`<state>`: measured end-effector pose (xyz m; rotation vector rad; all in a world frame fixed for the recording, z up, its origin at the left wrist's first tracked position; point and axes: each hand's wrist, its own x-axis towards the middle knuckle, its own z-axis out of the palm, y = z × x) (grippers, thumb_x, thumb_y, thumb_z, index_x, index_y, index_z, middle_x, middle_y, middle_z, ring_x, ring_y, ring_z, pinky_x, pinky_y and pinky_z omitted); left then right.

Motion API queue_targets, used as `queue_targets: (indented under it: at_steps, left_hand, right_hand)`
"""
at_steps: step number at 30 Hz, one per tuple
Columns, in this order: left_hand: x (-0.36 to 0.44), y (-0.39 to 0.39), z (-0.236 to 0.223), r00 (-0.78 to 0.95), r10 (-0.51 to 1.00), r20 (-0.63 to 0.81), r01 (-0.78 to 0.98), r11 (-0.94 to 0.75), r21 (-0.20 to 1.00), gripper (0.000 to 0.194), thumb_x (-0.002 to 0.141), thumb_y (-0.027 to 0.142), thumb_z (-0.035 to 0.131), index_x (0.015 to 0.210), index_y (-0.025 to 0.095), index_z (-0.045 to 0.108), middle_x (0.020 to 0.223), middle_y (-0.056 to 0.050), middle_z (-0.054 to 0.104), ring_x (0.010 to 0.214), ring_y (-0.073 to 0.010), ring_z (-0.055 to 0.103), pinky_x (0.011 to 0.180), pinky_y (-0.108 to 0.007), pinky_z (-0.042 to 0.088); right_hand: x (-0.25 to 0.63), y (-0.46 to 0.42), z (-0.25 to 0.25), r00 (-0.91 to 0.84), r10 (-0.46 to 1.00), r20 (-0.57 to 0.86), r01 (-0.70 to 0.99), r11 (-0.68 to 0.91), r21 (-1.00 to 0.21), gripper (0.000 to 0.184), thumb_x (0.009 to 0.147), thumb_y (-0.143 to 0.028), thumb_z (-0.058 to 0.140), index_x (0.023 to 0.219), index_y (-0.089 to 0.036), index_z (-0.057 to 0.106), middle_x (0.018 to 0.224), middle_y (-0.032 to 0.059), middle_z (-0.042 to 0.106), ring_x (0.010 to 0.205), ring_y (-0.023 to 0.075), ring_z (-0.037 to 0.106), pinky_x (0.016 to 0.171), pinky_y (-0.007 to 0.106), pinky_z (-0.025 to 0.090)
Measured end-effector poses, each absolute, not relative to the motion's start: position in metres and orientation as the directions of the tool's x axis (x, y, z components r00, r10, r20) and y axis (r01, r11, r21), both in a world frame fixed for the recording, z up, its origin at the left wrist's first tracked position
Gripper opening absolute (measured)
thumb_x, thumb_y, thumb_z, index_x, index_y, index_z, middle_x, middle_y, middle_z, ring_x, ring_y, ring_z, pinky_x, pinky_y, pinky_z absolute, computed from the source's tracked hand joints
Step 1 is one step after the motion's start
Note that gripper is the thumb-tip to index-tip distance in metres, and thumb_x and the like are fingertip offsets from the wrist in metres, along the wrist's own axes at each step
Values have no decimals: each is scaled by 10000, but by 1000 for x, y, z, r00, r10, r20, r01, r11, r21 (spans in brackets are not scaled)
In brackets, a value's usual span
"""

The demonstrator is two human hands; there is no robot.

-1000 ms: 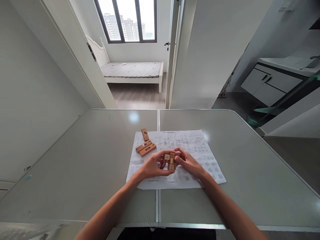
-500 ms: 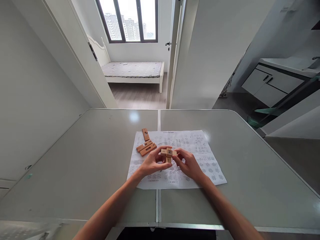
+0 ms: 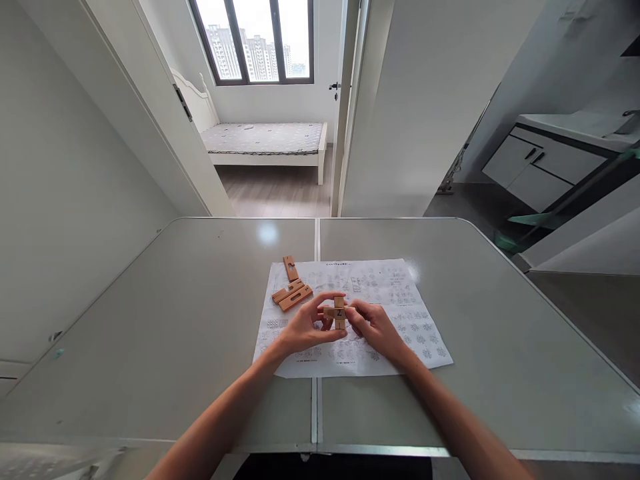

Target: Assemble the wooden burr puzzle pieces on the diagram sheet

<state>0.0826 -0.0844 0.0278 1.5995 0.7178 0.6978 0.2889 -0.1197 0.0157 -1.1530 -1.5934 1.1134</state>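
Note:
Between my hands, above a printed sheet (image 3: 415, 347), is a cross-shaped wooden burr puzzle (image 3: 339, 313) of interlocked pieces with dark marks on them. My left hand (image 3: 306, 328) grips it from the left, fingertips at its top and thumb at its bottom. From the right, my right hand (image 3: 375, 327) pinches the puzzle's right arm, which the fingers mostly cover. Beyond my left hand lie loose notched wooden pieces: one (image 3: 291, 268) by the sheet's upper left edge, and two side by side, the nearer with a slot (image 3: 296, 298).
The sheet of small diagrams lies on a grey-green table (image 3: 165, 347) with a metal seam (image 3: 317, 413) down its middle. Past the far edge, a doorway opens on a bed (image 3: 265, 139) under a window. A white cabinet (image 3: 545, 160) stands at the far right.
The puzzle has turned in my hands, so its marked face now points more directly at me. My right fingers have closed further over its right arm. The loose pieces stay put.

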Motion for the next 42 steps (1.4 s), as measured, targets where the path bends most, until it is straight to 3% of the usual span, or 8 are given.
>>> queue_targets:
  at_steps: [4, 9, 12, 15, 17, 24, 34, 42]
  left_hand:
    - [84, -86, 27, 606, 792, 76, 100, -171, 980, 711, 794, 336, 855, 1433, 248, 556, 817, 20, 624, 691, -108, 537, 681, -254, 509]
    - [84, -87, 26, 603, 792, 100, 100, -200, 975, 714, 817, 318, 842, 1462, 263, 542, 969, -24, 687, 729, -111, 578, 695, -257, 525]
    - [83, -87, 27, 587, 801, 117, 81, -202, 976, 727, 830, 316, 834, 1485, 280, 519, 1177, -77, 682, 752, -106, 601, 694, -261, 540]
    - [83, -85, 26, 539, 831, 140, 60, -204, 977, 759, 834, 345, 835, 1506, 306, 485, 1423, -130, 577, 747, -90, 615, 665, -257, 549]
    - [83, -83, 25, 494, 856, 152, 54, -205, 977, 739, 847, 358, 825, 1498, 301, 479, 1474, -145, 544, 776, -96, 632, 674, -255, 555]
    - [84, -81, 26, 431, 895, 116, 84, -168, 982, 500, 912, 396, 756, 1347, 229, 576, 1387, -133, 610, 795, -101, 649, 675, -229, 517]
    - [84, -81, 22, 447, 892, 58, 119, -123, 985, 367, 944, 407, 707, 1229, 191, 622, 1287, -109, 641, 772, -96, 596, 640, -216, 467]
    - [83, -81, 22, 459, 886, 62, 144, -143, 979, 300, 964, 430, 669, 1161, 203, 656, 1191, -84, 682, 763, -117, 611, 648, -237, 487]
  right_hand:
    - [288, -119, 13, -242, 969, 52, 80, 74, -994, 508, 993, -657, 519, 697, -244, 513, 539, -40, 480, 499, 145, 400, 528, 295, 341]
    - [287, -120, 13, -266, 963, 26, 43, 38, -998, 519, 999, -669, 498, 712, -238, 541, 536, -45, 462, 478, 138, 380, 507, 297, 325]
    - [287, -120, 15, -265, 964, 7, 4, 8, -1000, 518, 1007, -662, 497, 725, -233, 570, 526, -42, 481, 480, 144, 401, 527, 303, 352]
    - [288, -117, 14, -205, 979, -25, -93, -45, -995, 532, 1004, -661, 504, 695, -231, 559, 534, -30, 505, 494, 150, 432, 555, 310, 390]
    - [290, -113, 12, -144, 987, -70, -189, -96, -977, 538, 986, -673, 521, 683, -230, 552, 561, -18, 521, 484, 146, 432, 520, 308, 384]
    - [312, -97, 4, 24, 968, -250, -595, -187, -782, 294, 898, -479, 714, 805, -223, 603, 651, -32, 517, 482, 110, 435, 404, 259, 366]
    - [342, -80, -14, 121, 953, -278, -774, -84, -627, 276, 855, -363, 775, 812, -234, 534, 680, -54, 470, 480, 77, 395, 359, 172, 416]
    - [350, -80, -11, 70, 952, -299, -880, -82, -468, 181, 1012, -276, 570, 868, -230, 471, 680, -64, 435, 458, 55, 411, 357, 100, 420]
